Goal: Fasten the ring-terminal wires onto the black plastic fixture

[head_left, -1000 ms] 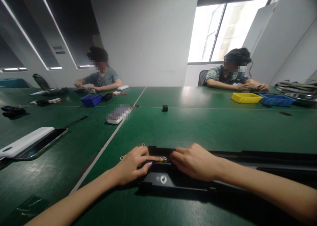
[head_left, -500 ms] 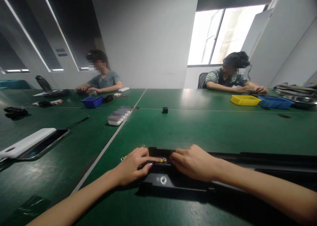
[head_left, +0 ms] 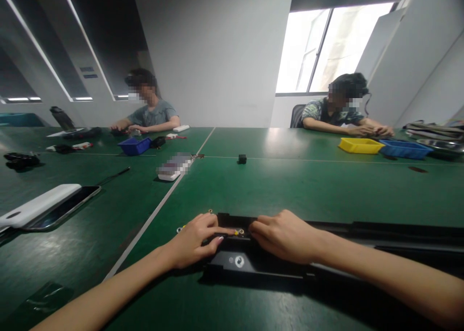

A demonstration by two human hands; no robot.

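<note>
A long black flat part (head_left: 253,266) lies on the green table (head_left: 290,186) in front of me. My left hand (head_left: 194,241) rests on its left end with the fingers curled and the forefinger stretched toward a small yellow piece (head_left: 236,233). My right hand (head_left: 286,237) lies knuckles-up on the part, its fingertips bent down beside the same yellow piece, so what they pinch is hidden. Small metal rings (head_left: 210,211) lie loose on the table by my left hand.
A white case and a dark phone (head_left: 47,208) lie at the left. A small black block (head_left: 241,159) stands mid-table. Two other people sit at the far side, with a blue bin (head_left: 134,146) on the left and yellow (head_left: 359,144) and blue (head_left: 404,148) trays on the right.
Nothing but a slight shift of the head camera; both hands stay on the black part in the same pose.
</note>
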